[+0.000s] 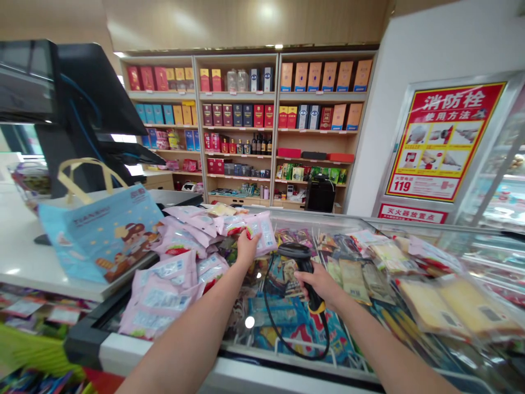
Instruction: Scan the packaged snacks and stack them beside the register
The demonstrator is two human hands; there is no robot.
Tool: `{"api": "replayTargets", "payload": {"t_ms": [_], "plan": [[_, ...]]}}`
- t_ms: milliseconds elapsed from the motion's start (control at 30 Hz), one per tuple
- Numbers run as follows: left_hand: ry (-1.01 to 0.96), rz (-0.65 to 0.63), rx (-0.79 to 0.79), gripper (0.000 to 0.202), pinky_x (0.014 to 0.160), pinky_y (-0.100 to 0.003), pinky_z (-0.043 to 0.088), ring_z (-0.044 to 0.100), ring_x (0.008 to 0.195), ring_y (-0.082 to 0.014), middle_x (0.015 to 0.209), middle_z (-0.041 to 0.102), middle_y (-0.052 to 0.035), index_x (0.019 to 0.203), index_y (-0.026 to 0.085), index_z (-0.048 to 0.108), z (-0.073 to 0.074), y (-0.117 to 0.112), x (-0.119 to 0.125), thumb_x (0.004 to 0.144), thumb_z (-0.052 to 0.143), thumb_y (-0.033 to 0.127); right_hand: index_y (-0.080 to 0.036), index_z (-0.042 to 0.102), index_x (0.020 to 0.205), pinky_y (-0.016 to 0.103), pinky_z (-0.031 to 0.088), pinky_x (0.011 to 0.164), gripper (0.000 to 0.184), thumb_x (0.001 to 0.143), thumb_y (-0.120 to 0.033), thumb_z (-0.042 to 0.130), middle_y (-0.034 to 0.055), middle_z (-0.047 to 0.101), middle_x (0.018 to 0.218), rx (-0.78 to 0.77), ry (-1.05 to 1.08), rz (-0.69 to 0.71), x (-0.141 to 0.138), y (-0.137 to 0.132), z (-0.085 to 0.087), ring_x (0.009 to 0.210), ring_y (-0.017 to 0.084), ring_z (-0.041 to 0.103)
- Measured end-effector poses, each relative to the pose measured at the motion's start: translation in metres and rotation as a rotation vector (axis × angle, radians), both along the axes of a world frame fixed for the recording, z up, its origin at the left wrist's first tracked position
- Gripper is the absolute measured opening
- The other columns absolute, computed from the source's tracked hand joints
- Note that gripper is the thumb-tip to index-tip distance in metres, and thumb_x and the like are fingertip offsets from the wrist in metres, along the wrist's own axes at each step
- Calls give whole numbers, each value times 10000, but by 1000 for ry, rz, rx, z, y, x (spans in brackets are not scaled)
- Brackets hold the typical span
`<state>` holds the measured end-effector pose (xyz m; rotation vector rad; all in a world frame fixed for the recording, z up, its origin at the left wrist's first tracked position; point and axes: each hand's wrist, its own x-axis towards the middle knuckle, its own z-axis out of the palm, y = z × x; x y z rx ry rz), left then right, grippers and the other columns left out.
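Note:
My left hand (247, 247) is closed on a pink snack packet (261, 232), holding it up with its barcode side toward me. My right hand (320, 283) grips a black barcode scanner (302, 261) by its handle, the scanner head level with the packet and just to its right. The scanner's black cable (274, 320) loops down over the glass. A heap of pink snack packets (176, 271) lies on the glass lid of a freezer chest (287, 323) to the left of my hands.
A light blue shopping bag (100, 232) with yellow handles stands on the white counter (20, 257) at left, beside a black till screen (74, 109). Yellowish packets (435, 295) lie on the glass at right. Shelves (246, 126) of boxes and a red fire-hydrant poster (443, 142) stand behind.

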<state>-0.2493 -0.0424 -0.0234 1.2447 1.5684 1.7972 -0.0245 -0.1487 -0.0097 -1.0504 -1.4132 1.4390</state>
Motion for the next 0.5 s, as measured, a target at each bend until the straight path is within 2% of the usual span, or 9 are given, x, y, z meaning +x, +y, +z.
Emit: {"api": "replayTargets", "payload": {"t_ms": [200, 367, 500], "plan": [[-6, -2, 10, 213, 830, -332, 524, 679, 881, -219, 917, 723, -78, 893, 151, 622, -3, 2, -1, 705, 690, 224, -197, 524, 794, 228, 412, 375, 270, 634, -342, 685, -84, 507, 488, -7, -6, 24, 0, -1, 1, 368, 98, 473], [22, 12, -18, 215, 819, -341, 526, 674, 888, -230, 931, 719, -97, 885, 148, 613, -6, 5, -2, 709, 696, 240, -201, 525, 810, 222, 395, 366, 283, 620, -335, 686, -87, 505, 487, -26, -17, -16, -1, 0, 0, 373, 97, 465], [-8, -21, -21, 231, 811, -334, 531, 674, 903, -224, 975, 718, -104, 922, 147, 609, -6, 4, 1, 721, 684, 233, -206, 510, 792, 226, 393, 365, 294, 613, -342, 699, -83, 511, 489, -28, -13, 1, -2, 3, -1, 375, 105, 478]]}}
